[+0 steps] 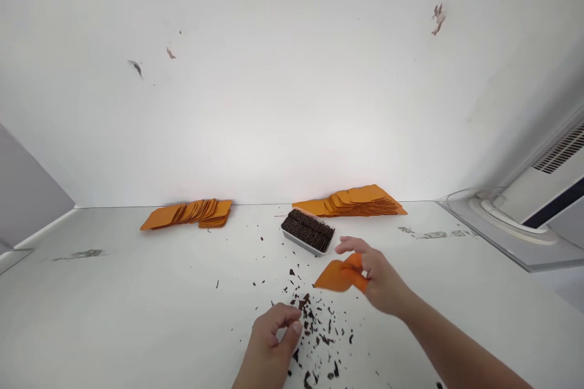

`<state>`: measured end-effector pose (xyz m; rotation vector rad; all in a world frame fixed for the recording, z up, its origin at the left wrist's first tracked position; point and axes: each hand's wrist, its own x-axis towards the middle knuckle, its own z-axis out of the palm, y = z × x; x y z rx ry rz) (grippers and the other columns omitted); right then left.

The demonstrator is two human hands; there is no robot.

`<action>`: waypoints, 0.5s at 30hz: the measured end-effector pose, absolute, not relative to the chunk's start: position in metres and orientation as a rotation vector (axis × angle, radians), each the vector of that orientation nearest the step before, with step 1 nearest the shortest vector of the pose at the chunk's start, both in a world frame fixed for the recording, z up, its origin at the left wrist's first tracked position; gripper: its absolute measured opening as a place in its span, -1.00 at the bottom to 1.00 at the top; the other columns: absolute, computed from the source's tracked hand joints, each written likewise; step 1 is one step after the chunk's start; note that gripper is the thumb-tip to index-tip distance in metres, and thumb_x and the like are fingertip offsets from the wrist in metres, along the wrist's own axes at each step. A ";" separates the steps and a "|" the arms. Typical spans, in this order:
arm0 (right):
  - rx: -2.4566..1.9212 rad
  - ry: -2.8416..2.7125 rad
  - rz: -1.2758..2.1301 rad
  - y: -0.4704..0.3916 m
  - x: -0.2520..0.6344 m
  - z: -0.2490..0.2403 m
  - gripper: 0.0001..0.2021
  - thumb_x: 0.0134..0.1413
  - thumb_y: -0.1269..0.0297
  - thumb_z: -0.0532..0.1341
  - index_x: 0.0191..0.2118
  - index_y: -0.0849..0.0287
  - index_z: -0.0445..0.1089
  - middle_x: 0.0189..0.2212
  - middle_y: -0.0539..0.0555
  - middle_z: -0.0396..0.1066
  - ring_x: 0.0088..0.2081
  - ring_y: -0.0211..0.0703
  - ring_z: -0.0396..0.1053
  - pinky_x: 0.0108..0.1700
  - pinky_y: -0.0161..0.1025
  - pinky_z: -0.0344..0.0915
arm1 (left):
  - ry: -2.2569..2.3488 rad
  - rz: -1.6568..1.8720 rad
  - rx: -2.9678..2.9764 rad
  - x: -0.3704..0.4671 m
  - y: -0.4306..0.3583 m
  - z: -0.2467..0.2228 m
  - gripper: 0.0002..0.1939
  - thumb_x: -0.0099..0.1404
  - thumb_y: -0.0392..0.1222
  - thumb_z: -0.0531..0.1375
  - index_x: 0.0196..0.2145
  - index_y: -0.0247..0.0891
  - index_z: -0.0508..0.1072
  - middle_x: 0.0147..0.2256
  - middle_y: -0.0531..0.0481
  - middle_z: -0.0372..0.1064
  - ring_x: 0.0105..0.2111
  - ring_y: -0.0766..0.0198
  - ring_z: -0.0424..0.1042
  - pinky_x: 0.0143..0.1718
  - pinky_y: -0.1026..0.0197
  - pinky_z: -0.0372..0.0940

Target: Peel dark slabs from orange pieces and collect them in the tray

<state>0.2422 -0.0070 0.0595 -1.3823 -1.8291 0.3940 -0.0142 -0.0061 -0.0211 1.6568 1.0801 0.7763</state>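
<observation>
Left hand, bottom centre of frame: fingers curled, narrow gap, thumb tip near the forefinger; can't tell if anything is in it. Dark scraps just beside its fingertips, irregular flakes and slivers, scattered over the lower middle.

Right hand, right of centre, lower half: grip narrow, holding an orange piece. Piece is pinched at its right part, bent and creased near the fingers, broader end sticking out left past the fingertips. Smooth, matte, thin, flexible sheet; exact material unclear. One finger reaches out above it.

All over a smooth white tabletop with grey smudges. Beyond the right hand, near centre: shallow pale rectangular tray, set at an angle, packed with thin dark brown slices on edge in rows, rough-edged.

Farther back, by the wall: left orange stack and right orange stack, flat overlapping sheets, fanned out. White wall behind, smooth, few dark and reddish marks. Right edge: white appliance, slatted vent, dark band.
</observation>
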 end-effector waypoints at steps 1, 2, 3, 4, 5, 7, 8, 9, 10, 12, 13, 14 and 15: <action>-1.440 -1.776 0.408 -0.003 0.257 0.060 -0.79 0.17 0.16 0.15 -0.42 0.11 0.41 -0.06 0.16 0.42 -0.03 0.06 0.41 -0.12 -0.02 0.46 | 1.086 0.777 1.665 -0.014 -0.007 -0.023 -0.67 0.28 0.09 0.08 -0.28 -0.18 0.49 -0.30 -0.06 0.46 -0.24 0.10 0.40 -0.11 0.09 0.31; -1.504 -1.717 0.433 0.001 0.274 0.060 -0.79 0.17 0.13 0.15 -0.36 0.11 0.44 -0.08 0.16 0.43 -0.13 0.01 0.45 -0.22 -0.08 0.47 | 1.085 0.781 1.671 -0.013 -0.007 -0.026 -0.66 0.28 0.11 0.08 -0.28 -0.18 0.49 -0.31 -0.06 0.46 -0.25 0.11 0.41 -0.12 0.10 0.31; -1.581 -1.660 0.461 0.004 0.291 0.060 -0.77 0.17 0.10 0.14 -0.30 0.11 0.44 -0.11 0.15 0.45 -0.21 -0.03 0.46 -0.29 -0.13 0.46 | 1.080 0.788 1.674 -0.012 -0.008 -0.027 -0.65 0.29 0.12 0.07 -0.29 -0.18 0.49 -0.33 -0.06 0.46 -0.27 0.12 0.41 -0.13 0.11 0.32; -1.677 -1.603 0.486 0.007 0.307 0.059 -0.76 0.17 0.09 0.12 -0.24 0.11 0.44 -0.16 0.13 0.47 -0.27 -0.07 0.45 -0.34 -0.17 0.44 | 1.069 0.792 1.676 -0.011 -0.009 -0.028 -0.64 0.29 0.13 0.07 -0.31 -0.18 0.49 -0.34 -0.05 0.45 -0.29 0.13 0.41 -0.16 0.13 0.32; -1.790 -1.545 0.490 0.010 0.323 0.058 -0.74 0.17 0.09 0.11 -0.20 0.11 0.43 -0.24 0.10 0.49 -0.34 -0.11 0.44 -0.40 -0.21 0.40 | 1.054 0.798 1.677 -0.011 -0.009 -0.029 -0.63 0.30 0.13 0.06 -0.33 -0.18 0.49 -0.36 -0.05 0.45 -0.31 0.15 0.40 -0.18 0.14 0.32; -1.970 -1.470 0.467 0.017 0.348 0.059 -0.73 0.16 0.08 0.10 -0.22 0.13 0.43 -0.43 0.05 0.46 -0.48 -0.16 0.36 -0.51 -0.26 0.31 | 1.013 0.811 1.680 -0.010 -0.010 -0.030 -0.63 0.31 0.13 0.05 -0.36 -0.18 0.48 -0.38 -0.05 0.44 -0.34 0.17 0.39 -0.20 0.16 0.31; -2.017 -1.459 0.452 0.021 0.358 0.060 -0.74 0.14 0.08 0.11 -0.27 0.14 0.44 -0.51 0.03 0.43 -0.53 -0.18 0.31 -0.55 -0.27 0.25 | 0.995 0.822 1.680 -0.011 -0.009 -0.030 -0.62 0.32 0.13 0.05 -0.37 -0.18 0.48 -0.38 -0.05 0.44 -0.35 0.17 0.39 -0.21 0.16 0.31; -2.036 -1.467 0.439 0.027 0.365 0.063 -0.74 0.11 0.07 0.13 -0.34 0.15 0.43 -0.56 0.02 0.39 -0.57 -0.20 0.27 -0.57 -0.28 0.21 | 0.975 0.832 1.682 -0.011 -0.009 -0.031 -0.62 0.33 0.14 0.05 -0.37 -0.18 0.47 -0.39 -0.05 0.43 -0.36 0.18 0.39 -0.22 0.17 0.30; -2.035 -1.487 0.428 0.035 0.369 0.068 -0.74 0.08 0.07 0.16 -0.41 0.15 0.41 -0.59 0.00 0.35 -0.59 -0.22 0.24 -0.59 -0.29 0.18 | 0.956 0.839 1.686 -0.011 -0.009 -0.031 -0.61 0.34 0.14 0.04 -0.36 -0.18 0.47 -0.40 -0.05 0.43 -0.38 0.19 0.38 -0.24 0.18 0.30; -2.023 -1.548 0.402 0.058 0.372 0.079 -0.71 0.02 0.05 0.22 -0.53 0.15 0.34 -0.63 -0.02 0.30 -0.61 -0.25 0.19 -0.60 -0.31 0.14 | 0.920 0.845 1.699 -0.012 -0.009 -0.031 -0.60 0.35 0.15 0.03 -0.37 -0.18 0.47 -0.43 -0.05 0.41 -0.42 0.21 0.37 -0.29 0.20 0.28; -2.011 -1.583 0.387 0.073 0.370 0.084 -0.69 -0.01 0.04 0.24 -0.58 0.15 0.30 -0.65 -0.04 0.26 -0.63 -0.27 0.16 -0.62 -0.32 0.11 | 0.906 0.848 1.707 -0.012 -0.009 -0.031 -0.59 0.35 0.15 0.02 -0.37 -0.18 0.47 -0.43 -0.05 0.41 -0.43 0.22 0.36 -0.32 0.21 0.28; -1.992 -1.620 0.370 0.089 0.367 0.089 -0.67 -0.05 0.05 0.28 -0.61 0.15 0.28 -0.67 -0.06 0.23 -0.65 -0.29 0.14 -0.63 -0.33 0.09 | 0.897 0.851 1.717 -0.012 -0.009 -0.031 -0.59 0.36 0.15 0.02 -0.38 -0.19 0.47 -0.44 -0.05 0.40 -0.44 0.22 0.35 -0.33 0.22 0.27; -1.962 -1.657 0.342 0.108 0.363 0.094 -0.66 -0.08 0.05 0.31 -0.63 0.15 0.26 -0.69 -0.07 0.21 -0.66 -0.30 0.12 -0.64 -0.34 0.08 | 0.895 0.851 1.727 -0.012 -0.009 -0.030 -0.59 0.37 0.14 0.02 -0.38 -0.19 0.46 -0.44 -0.05 0.40 -0.44 0.23 0.35 -0.34 0.22 0.26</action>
